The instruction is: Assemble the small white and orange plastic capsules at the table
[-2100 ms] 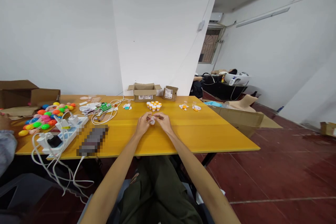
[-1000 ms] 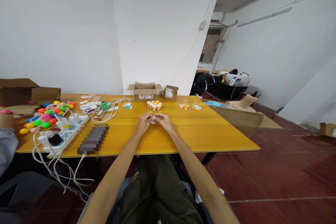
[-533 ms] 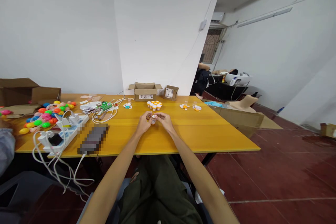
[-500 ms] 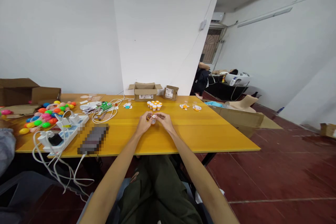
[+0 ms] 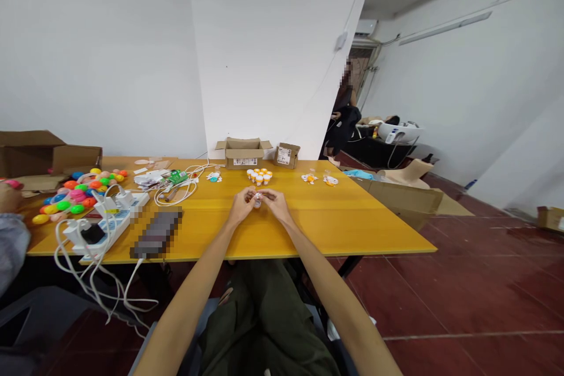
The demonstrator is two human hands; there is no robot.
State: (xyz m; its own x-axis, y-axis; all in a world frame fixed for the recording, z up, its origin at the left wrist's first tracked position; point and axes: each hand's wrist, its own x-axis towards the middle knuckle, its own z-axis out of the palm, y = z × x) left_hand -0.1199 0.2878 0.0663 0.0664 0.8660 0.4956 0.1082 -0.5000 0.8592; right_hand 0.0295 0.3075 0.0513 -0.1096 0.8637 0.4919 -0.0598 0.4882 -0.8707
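My left hand (image 5: pixel 240 207) and my right hand (image 5: pixel 274 204) meet over the middle of the yellow table (image 5: pixel 335 223). Both pinch a small white and orange toy piece (image 5: pixel 257 199) between their fingertips, just above the tabletop. Its exact shape is too small to make out. Behind my hands stands a cluster of several small orange and white pieces (image 5: pixel 259 176). More small pieces lie to the right (image 5: pixel 318 178) and one to the left (image 5: pixel 214 177).
Two open cardboard boxes (image 5: pixel 243 153) (image 5: pixel 285 155) stand at the table's far edge. Colourful plastic eggs (image 5: pixel 79 191), a power strip with white cables (image 5: pixel 103 220) and a blurred dark object (image 5: pixel 155 234) fill the left side. Another person's arm (image 5: pixel 9 229) is at far left; someone stands in the back doorway (image 5: pixel 344 120).
My hands have stayed together on the small piece, only shifting their fingers. The person at the back has stood up in the doorway.
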